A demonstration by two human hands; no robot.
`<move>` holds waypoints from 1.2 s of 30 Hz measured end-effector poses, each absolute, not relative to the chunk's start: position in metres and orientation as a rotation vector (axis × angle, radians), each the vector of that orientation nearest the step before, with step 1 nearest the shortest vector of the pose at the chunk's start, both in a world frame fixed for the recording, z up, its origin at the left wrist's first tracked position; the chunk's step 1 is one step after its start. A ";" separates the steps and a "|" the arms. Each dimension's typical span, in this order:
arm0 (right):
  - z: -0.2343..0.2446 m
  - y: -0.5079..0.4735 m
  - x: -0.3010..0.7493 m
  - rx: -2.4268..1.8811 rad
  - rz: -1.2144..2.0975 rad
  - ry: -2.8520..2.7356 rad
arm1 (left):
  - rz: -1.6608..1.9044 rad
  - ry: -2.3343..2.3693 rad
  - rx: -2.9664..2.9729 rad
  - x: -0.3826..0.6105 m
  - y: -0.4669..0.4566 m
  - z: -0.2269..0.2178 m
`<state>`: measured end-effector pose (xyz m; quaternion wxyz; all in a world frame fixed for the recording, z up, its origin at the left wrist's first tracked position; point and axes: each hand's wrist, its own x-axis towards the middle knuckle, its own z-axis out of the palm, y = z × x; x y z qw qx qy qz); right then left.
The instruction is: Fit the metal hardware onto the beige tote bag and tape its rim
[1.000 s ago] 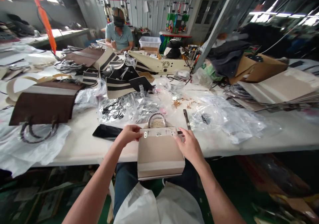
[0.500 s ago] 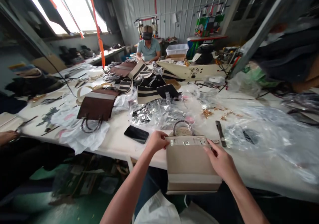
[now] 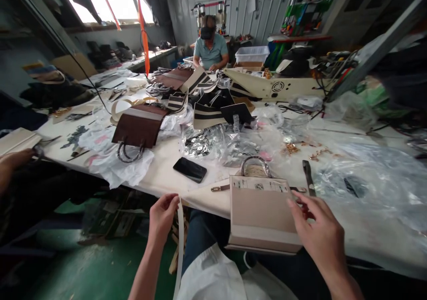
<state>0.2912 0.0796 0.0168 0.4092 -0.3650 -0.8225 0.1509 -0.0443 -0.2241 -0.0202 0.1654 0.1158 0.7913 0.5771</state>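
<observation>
A beige boxy handbag point(image 3: 262, 208) lies tilted at the table's front edge, over my lap. Its braided handle point(image 3: 255, 161) points away from me, and small metal fittings show along the upper band. My right hand point(image 3: 318, 229) is at the bag's right edge, thumb on the front and fingers bent beside it. Off to the left, clear of the bag, my left hand point(image 3: 164, 213) is closed in a pinch. A narrow white strip point(image 3: 180, 246) hangs down from those fingertips. A brown strap with a buckle point(image 3: 218, 188) sticks out at the bag's left side.
A black phone point(image 3: 190, 169) and a dark brown handbag point(image 3: 138, 128) lie to the left. Clear plastic bags of metal parts point(image 3: 198, 145) and striped pieces point(image 3: 208, 115) cover the middle. A person point(image 3: 210, 50) sits opposite; another person's hand point(image 3: 15, 162) shows at far left.
My left hand has let go of the bag's upper left corner and moved left and down, now with the white strip. My right hand stays by the bag's right edge. The view has shifted.
</observation>
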 end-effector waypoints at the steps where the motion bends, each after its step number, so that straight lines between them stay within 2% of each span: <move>1: 0.017 0.074 0.287 -0.886 0.384 -2.087 | 1.657 2.227 0.292 -0.040 -0.234 -0.029; 5: 0.015 0.055 0.270 -0.768 0.394 -2.152 | 1.713 2.193 0.137 -0.020 -0.256 -0.054; 16: 0.003 0.043 0.250 -0.559 0.418 -2.290 | 1.713 2.313 0.106 -0.044 -0.253 -0.072; 23: 0.001 0.038 0.247 -0.494 0.419 -2.321 | 1.748 1.798 0.207 -0.035 -0.248 -0.080; 31: 0.001 0.033 0.244 -0.443 0.437 -2.334 | 1.851 1.702 0.060 -0.027 -0.268 -0.090; 36: -0.003 0.034 0.246 -0.460 0.433 -2.338 | 1.789 1.513 0.103 -0.029 -0.268 -0.078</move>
